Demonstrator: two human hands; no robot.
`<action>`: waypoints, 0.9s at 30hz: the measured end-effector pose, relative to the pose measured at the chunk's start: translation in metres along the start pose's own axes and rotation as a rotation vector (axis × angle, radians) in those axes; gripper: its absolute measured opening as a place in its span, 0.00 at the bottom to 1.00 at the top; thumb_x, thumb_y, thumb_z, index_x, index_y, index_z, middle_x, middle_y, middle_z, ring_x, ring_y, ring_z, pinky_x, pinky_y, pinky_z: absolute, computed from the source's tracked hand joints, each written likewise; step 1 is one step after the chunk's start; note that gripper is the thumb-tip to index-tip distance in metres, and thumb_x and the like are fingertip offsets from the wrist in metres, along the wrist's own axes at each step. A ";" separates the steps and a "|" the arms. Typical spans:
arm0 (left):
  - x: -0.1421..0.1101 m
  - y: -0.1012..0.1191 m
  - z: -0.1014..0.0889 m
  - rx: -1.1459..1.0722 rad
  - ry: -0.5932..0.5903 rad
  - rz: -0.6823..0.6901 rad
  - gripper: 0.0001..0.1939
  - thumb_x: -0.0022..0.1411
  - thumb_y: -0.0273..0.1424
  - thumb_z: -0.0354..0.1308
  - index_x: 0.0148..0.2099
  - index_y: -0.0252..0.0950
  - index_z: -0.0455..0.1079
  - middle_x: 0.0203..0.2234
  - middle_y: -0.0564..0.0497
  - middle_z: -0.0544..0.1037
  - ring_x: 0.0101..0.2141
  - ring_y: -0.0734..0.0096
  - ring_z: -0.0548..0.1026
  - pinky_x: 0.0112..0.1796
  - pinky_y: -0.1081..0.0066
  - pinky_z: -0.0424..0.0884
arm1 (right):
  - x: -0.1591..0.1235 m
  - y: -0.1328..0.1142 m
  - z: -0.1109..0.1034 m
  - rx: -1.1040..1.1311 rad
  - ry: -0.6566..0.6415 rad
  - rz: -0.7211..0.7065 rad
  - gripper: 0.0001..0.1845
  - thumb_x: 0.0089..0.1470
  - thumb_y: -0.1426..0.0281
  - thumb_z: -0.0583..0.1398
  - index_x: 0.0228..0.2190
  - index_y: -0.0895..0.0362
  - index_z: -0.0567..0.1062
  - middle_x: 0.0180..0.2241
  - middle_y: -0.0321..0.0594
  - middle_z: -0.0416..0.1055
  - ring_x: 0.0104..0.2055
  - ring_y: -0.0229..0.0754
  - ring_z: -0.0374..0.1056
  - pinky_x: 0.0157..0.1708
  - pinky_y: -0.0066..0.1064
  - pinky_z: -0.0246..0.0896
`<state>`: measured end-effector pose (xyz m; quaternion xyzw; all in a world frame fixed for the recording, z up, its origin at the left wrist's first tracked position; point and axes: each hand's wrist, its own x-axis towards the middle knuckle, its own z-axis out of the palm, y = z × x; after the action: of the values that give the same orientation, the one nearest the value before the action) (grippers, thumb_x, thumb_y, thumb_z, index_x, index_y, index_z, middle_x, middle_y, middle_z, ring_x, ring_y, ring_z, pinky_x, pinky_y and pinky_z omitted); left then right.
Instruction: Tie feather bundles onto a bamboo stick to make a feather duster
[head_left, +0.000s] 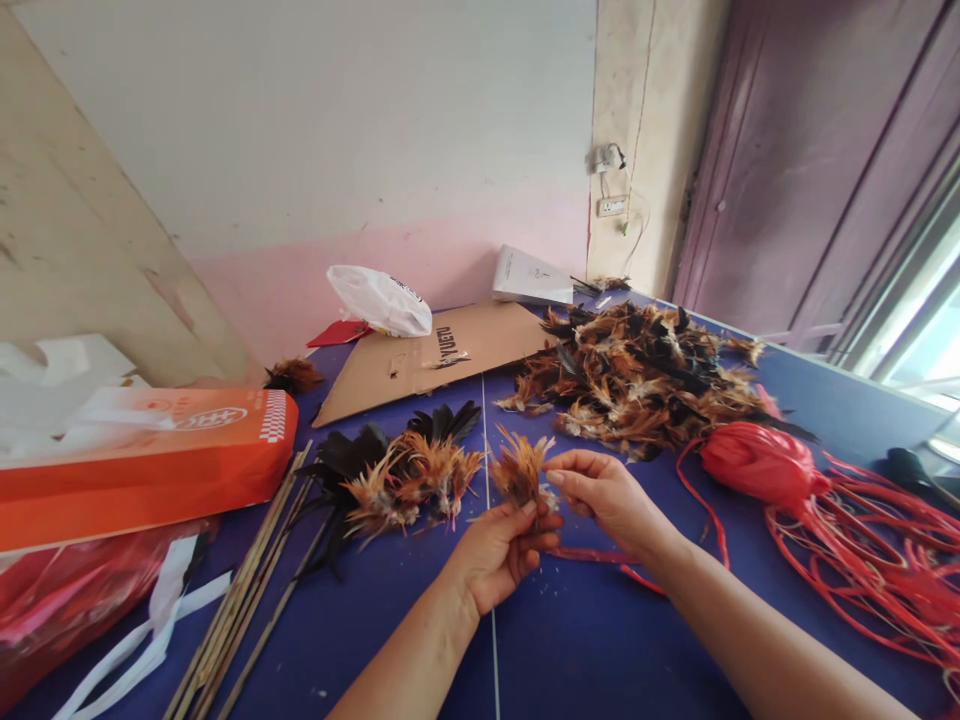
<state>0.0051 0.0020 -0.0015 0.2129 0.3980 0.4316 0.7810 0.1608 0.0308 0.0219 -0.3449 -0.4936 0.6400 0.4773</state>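
Note:
My left hand [510, 550] is closed round the base of a small bunch of brown feathers [519, 465], tips pointing up. Thumb and forefinger of my right hand [604, 490] are pinched together at the bunch's right edge; what lies between them is too small to make out. A red plastic strip [592, 556] runs from beside my left hand, under my right wrist. Left of my hands lie several tied-looking bunches of brown feathers [420, 475] beside black feathers [356, 455]. Beyond my right hand spreads a large heap of loose brown and black feathers [637, 380].
On the blue table [585, 650] thin sticks [240, 590] lie at left, near an orange bag [150, 470]. Flattened cardboard [405, 365], a white plastic bag [379, 300] and a white box [532, 275] are at the back. A red plastic bundle [761, 465] trails tangled strips at right.

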 end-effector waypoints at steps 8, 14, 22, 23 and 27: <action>0.001 -0.004 0.000 0.029 -0.034 0.046 0.07 0.53 0.27 0.60 0.34 0.28 0.70 0.21 0.48 0.76 0.20 0.75 0.75 0.16 0.83 0.66 | 0.001 0.006 0.002 -0.051 0.001 -0.016 0.13 0.38 0.64 0.65 0.25 0.60 0.74 0.18 0.32 0.65 0.17 0.28 0.52 0.17 0.23 0.44; -0.002 -0.004 0.004 0.047 -0.091 0.055 0.07 0.50 0.27 0.62 0.32 0.27 0.71 0.17 0.52 0.71 0.17 0.81 0.70 0.16 0.84 0.62 | 0.002 0.005 0.005 -0.153 0.070 -0.105 0.12 0.39 0.64 0.64 0.26 0.60 0.75 0.19 0.33 0.65 0.18 0.29 0.51 0.17 0.24 0.44; -0.006 0.004 0.002 -0.006 -0.191 0.088 0.09 0.46 0.28 0.65 0.29 0.27 0.71 0.16 0.54 0.65 0.15 0.87 0.62 0.14 0.85 0.52 | 0.010 0.005 -0.013 0.108 0.308 -0.163 0.16 0.43 0.58 0.62 0.22 0.58 0.67 0.18 0.30 0.57 0.17 0.28 0.48 0.17 0.25 0.41; -0.006 0.004 0.002 -0.002 -0.199 0.093 0.09 0.46 0.28 0.65 0.29 0.27 0.71 0.16 0.54 0.65 0.15 0.87 0.62 0.14 0.85 0.52 | 0.010 0.005 -0.015 0.125 0.291 -0.138 0.16 0.43 0.58 0.62 0.22 0.58 0.67 0.19 0.30 0.57 0.17 0.28 0.48 0.17 0.25 0.40; -0.004 0.002 0.002 0.073 -0.172 0.082 0.10 0.46 0.30 0.65 0.29 0.27 0.71 0.15 0.54 0.65 0.14 0.86 0.61 0.14 0.84 0.51 | 0.009 0.005 -0.013 0.110 0.074 -0.029 0.15 0.44 0.59 0.62 0.23 0.59 0.69 0.19 0.31 0.58 0.18 0.28 0.47 0.18 0.25 0.40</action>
<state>0.0046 0.0001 0.0030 0.2937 0.3360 0.4283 0.7857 0.1688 0.0426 0.0136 -0.3345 -0.4444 0.6461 0.5227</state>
